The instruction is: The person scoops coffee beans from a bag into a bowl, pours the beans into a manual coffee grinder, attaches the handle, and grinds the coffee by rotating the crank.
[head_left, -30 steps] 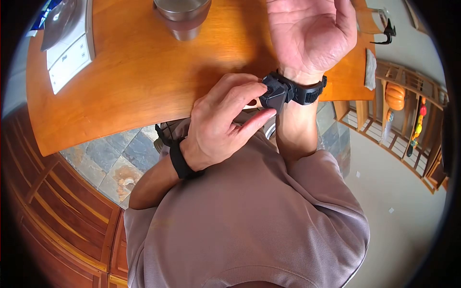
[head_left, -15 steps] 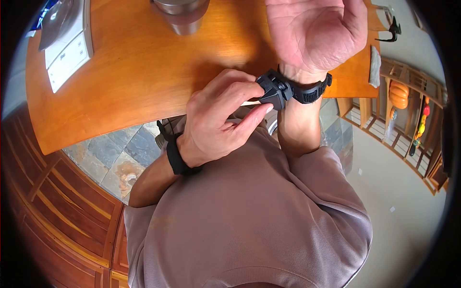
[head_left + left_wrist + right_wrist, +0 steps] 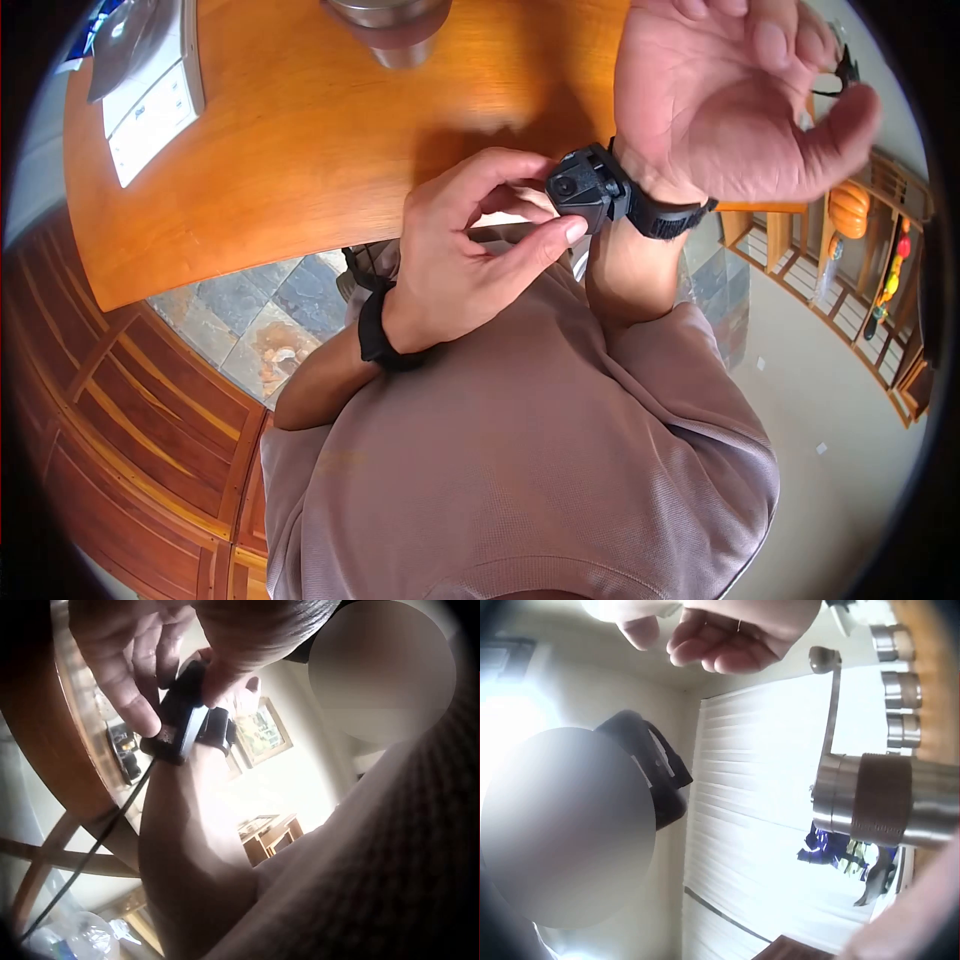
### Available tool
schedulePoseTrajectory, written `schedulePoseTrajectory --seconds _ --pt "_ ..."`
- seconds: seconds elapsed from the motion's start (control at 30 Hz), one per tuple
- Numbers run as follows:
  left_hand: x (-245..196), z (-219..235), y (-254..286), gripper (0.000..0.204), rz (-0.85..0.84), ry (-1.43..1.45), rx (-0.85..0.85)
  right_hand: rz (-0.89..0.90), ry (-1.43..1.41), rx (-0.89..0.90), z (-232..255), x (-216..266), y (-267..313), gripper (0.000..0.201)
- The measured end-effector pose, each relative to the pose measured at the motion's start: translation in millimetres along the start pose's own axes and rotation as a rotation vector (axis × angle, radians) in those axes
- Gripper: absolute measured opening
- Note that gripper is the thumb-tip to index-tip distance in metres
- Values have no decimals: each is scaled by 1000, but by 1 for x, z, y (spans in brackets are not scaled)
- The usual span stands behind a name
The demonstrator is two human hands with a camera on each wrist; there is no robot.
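Note:
In the head view, my left hand [image 3: 455, 255] pinches a small black camera [image 3: 580, 190] between thumb and fingers. The camera is strapped to my right wrist by a black band [image 3: 665, 218]. My right hand [image 3: 735, 110] is raised palm up, fingers loosely bent, holding nothing. The left wrist view shows the left hand's fingers and thumb [image 3: 225, 667] on the black camera [image 3: 176, 720], from which a thin cable [image 3: 97, 844] runs down. Fingers of the right hand [image 3: 724, 641] hang at the top of the right wrist view.
On the wooden table [image 3: 290, 150] stands a metal cup-like vessel [image 3: 400, 40]; a banded metal cylinder [image 3: 881, 799] with a crank shows in the right wrist view. White printed paper [image 3: 150, 125] lies at left. Shelving [image 3: 820, 260] stands at right.
My right hand has moved right and turned slightly, its fingers more bent. The wrist camera has rotated so its lens shows; my left thumb and fingers stay at it.

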State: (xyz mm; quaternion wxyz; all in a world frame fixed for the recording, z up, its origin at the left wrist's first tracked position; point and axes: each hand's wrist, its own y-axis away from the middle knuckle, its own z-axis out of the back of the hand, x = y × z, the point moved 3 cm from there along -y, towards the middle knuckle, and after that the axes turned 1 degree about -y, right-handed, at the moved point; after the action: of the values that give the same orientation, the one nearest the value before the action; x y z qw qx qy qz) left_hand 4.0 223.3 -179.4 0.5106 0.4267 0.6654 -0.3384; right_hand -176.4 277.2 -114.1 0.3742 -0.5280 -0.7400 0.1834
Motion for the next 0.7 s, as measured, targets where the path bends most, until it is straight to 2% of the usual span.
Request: schedulePoseTrajectory --seconds 0.07,0.1,0.17,0.2,0.27,0.3,0.37,0.4,0.47,0.57,0.63,0.7 --pt "-1 2 -3 35 83 107 100 3 61 36 -4 5 5 37" --pt "-4 6 -5 35 86 96 101 7 92 56 -4 8 7 39" --pt "-9 9 -6 39 204 28 218 11 152 89 -5 14 12 43" --pt "-13 10 -6 39 209 17 216 13 180 107 -5 17 14 45" --pt "-14 9 -6 39 428 194 195 28 239 156 -3 23 14 49" --pt "-16 9 -6 39 430 184 193 32 269 176 -3 26 15 51" --pt "-16 9 -8 38 564 404 159 42 326 231 0 30 14 55" --pt "-19 9 -9 38 561 397 152 43 353 255 0 31 14 57" --pt "-23 6 -11 38 678 286 158 45 404 308 1 32 15 61" --pt "-25 4 -15 39 739 319 148 47 443 358 -1 30 19 65" --pt "-22 5 -15 39 763 368 143 43 396 340 -2 29 24 79" --pt "-18 6 -17 39 779 419 140 27 423 388 -2 29 22 78"
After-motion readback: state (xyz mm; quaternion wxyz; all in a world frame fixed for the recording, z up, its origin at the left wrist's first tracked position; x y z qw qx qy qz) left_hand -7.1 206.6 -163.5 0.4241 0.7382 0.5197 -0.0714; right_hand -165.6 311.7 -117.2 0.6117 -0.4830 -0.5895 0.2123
